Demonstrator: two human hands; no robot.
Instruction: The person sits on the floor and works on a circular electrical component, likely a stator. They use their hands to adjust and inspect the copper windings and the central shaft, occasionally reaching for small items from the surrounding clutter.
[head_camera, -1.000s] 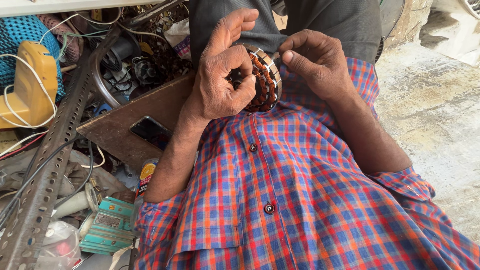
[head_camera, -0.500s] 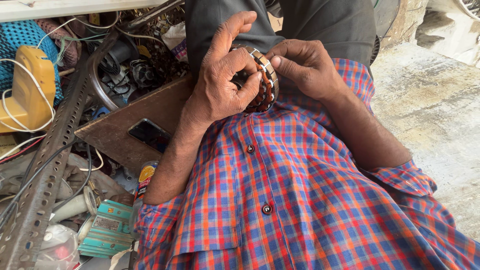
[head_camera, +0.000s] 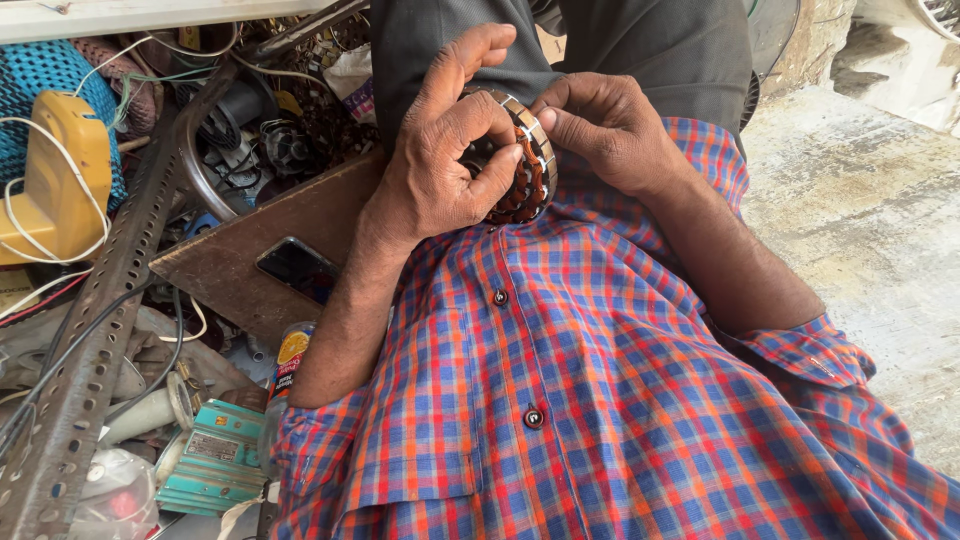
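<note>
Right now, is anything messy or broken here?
Yes. Beside the left hand and right hand holding the motor coil, wires and parts lie in a tangled heap; nothing looks clearly broken.

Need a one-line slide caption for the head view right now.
Left hand and right hand grip a round copper-wound motor stator above a checked shirt, beside a brown wooden board.

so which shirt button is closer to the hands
The upper button, just below the left hand that holds the wound motor stator with the right hand. The lower button sits further down the checked shirt.
</note>
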